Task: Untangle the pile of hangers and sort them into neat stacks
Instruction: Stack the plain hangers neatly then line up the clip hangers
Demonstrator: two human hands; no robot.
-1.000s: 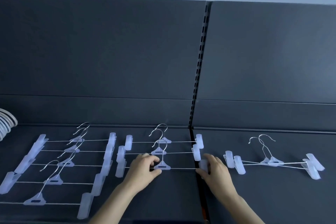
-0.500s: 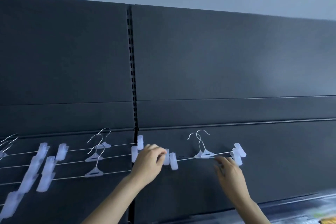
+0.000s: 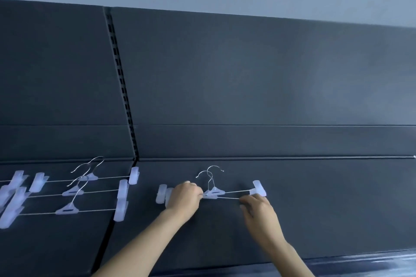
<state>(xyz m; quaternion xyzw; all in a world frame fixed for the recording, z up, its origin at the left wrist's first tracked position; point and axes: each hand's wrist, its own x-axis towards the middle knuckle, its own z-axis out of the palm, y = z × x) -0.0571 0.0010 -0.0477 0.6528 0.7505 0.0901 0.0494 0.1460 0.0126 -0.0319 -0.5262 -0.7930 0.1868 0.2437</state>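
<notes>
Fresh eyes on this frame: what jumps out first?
Both hands meet on the two crossed hangers at centre: the left hand pinches near their plastic middle, the right hand grips their right end. To the left, three hangers lie in a tidy row on the dark shelf, past the slotted upright.

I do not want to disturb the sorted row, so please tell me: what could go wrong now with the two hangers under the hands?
1. The hooks of the two crossed hangers overlap. If the left hand and right hand pull them apart, they may snag.
2. Their left clips lie close to the sorted row. A sideways slide could knock it crooked.
</notes>
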